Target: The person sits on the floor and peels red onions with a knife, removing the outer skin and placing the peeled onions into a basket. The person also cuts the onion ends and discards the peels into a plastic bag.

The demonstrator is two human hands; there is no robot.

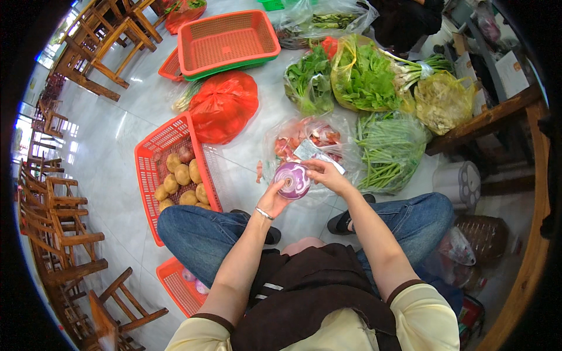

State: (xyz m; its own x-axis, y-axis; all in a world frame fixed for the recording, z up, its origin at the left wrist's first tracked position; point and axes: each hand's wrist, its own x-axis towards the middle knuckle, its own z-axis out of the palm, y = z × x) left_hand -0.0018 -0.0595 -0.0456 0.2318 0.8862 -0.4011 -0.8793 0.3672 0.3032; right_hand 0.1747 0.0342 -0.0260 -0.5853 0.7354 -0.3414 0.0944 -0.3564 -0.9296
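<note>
A peeled purple onion [292, 180] is held in my left hand [275, 199], root or stem end facing up. My right hand [324, 174] touches the onion's right side with its fingertips. Beneath and beyond my hands, a clear plastic bag [347, 131] on the floor holds reddish onion skins [287, 147], with a silvery flat piece [312, 151] lying on them. To the left, a red plastic basket [141, 175] contains several potatoes [182, 174] and a darker reddish onion [186, 153]. Another red basket [169, 281] by my left thigh holds purple onions [202, 287].
A knotted red bag [226, 105] and stacked baskets [228, 66] stand ahead. Bagged leafy greens [364, 83], long green beans [388, 153] and spring onions [412, 72] lie at the front right. Wooden stools [66, 232] line the left; a wooden frame [487, 118] stands right. A person [404, 22] is beyond.
</note>
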